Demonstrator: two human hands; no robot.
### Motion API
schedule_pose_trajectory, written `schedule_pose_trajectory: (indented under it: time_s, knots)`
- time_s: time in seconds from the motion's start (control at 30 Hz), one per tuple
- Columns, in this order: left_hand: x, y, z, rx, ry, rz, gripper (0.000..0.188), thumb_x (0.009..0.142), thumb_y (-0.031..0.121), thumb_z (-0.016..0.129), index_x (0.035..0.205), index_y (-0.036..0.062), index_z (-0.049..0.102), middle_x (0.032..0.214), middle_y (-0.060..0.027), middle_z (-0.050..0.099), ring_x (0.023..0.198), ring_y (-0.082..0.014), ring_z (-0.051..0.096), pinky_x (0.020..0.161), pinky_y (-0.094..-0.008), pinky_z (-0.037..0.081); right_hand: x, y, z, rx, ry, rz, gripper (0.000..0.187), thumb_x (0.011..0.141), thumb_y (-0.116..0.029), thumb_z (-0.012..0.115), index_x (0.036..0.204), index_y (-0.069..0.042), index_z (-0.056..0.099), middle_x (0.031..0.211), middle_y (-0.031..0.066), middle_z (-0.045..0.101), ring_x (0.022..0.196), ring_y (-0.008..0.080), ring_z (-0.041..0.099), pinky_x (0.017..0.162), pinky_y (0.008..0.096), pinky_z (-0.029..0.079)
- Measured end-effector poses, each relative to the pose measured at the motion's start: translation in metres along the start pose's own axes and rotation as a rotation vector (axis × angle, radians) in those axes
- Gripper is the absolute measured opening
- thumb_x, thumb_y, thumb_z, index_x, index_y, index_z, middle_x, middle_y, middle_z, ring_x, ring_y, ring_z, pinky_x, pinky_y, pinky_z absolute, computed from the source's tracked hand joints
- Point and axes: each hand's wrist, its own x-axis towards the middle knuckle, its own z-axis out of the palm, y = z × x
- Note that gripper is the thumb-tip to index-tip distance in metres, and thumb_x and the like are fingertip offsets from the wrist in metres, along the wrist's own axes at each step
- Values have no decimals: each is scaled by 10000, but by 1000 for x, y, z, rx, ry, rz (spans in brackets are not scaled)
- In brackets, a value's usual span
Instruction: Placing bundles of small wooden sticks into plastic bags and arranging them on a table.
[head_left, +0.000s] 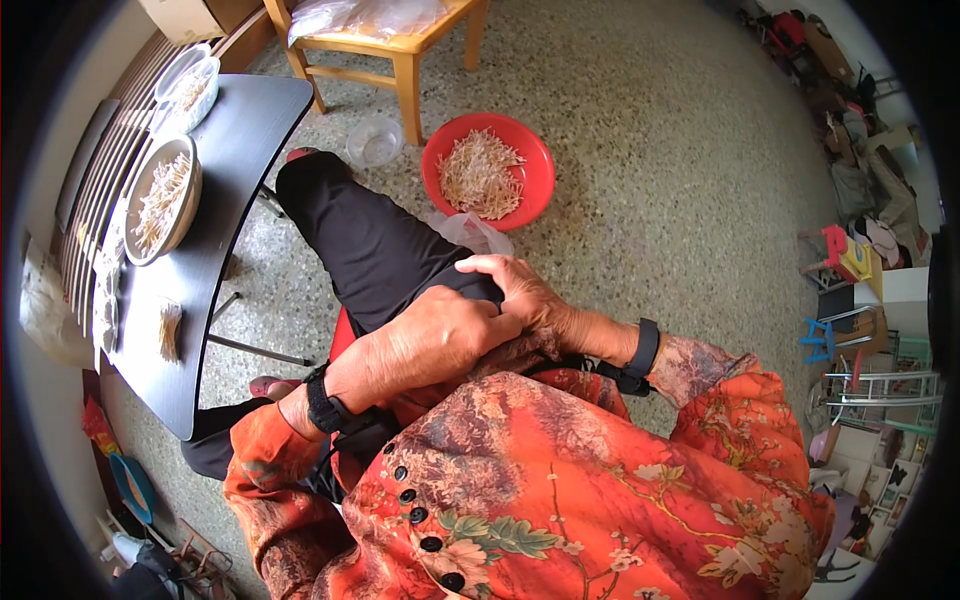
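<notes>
My left hand [437, 333] lies over my lap with its fingers curled in. The curled fingers are mostly hidden, so whatever they hold cannot be made out. Against it rests my right hand [530, 297], one finger stretched out over the knee of my black trousers [375, 235]; I see nothing held in it. The two hands touch. Just beyond the knee is a crumpled clear plastic bag [470, 233]. On the floor past it stands a red basin [542, 172] holding a heap of thin pale sticks [478, 172].
At left a dark table [235, 140] bears a bowl [188, 215] of similar sticks, a small bundle of sticks [169, 330] and a clear tub [205, 95]. A clear round container [375, 142] sits on the floor near a wooden chair [407, 85]. Household goods line the right side.
</notes>
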Motion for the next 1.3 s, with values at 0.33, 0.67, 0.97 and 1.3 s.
schedule_pose_trajectory:
  time_s: [0.33, 0.67, 0.97, 1.3]
  knots:
    - [2, 6, -3, 24, 96, 48, 154, 721, 93, 568, 865, 54, 532, 699, -77, 522, 620, -257, 601, 520, -359, 479, -1, 12, 0, -613, 260, -341, 492, 737, -312, 581, 1130, -18, 550, 1128, 144, 549, 1050, 299, 526, 952, 431, 387]
    - [0, 13, -6, -75, 169, 157, 115, 740, 141, 570, 792, 54, 515, 689, -75, 539, 613, -249, 608, 509, -353, 480, -21, -4, -6, -379, 226, -38, 108, 697, -145, 579, 751, -89, 503, 758, 57, 529, 690, 239, 580, 581, 352, 469]
    - [0, 13, -4, -64, 219, 155, 245, 685, 107, 582, 907, 4, 569, 667, -72, 476, 585, -243, 579, 510, -354, 462, -38, -9, -1, -105, -31, -216, 181, 703, -88, 605, 844, -30, 508, 814, 123, 480, 747, 307, 566, 581, 369, 458]
    - [3, 14, -3, -126, 162, 270, 287, 699, 126, 580, 950, -11, 555, 704, -83, 485, 601, -253, 567, 525, -354, 458, -32, -32, -8, 495, -222, 251, 480, 1005, -406, 278, 1284, -53, 445, 1142, 67, 535, 1081, 100, 496, 857, 261, 467]
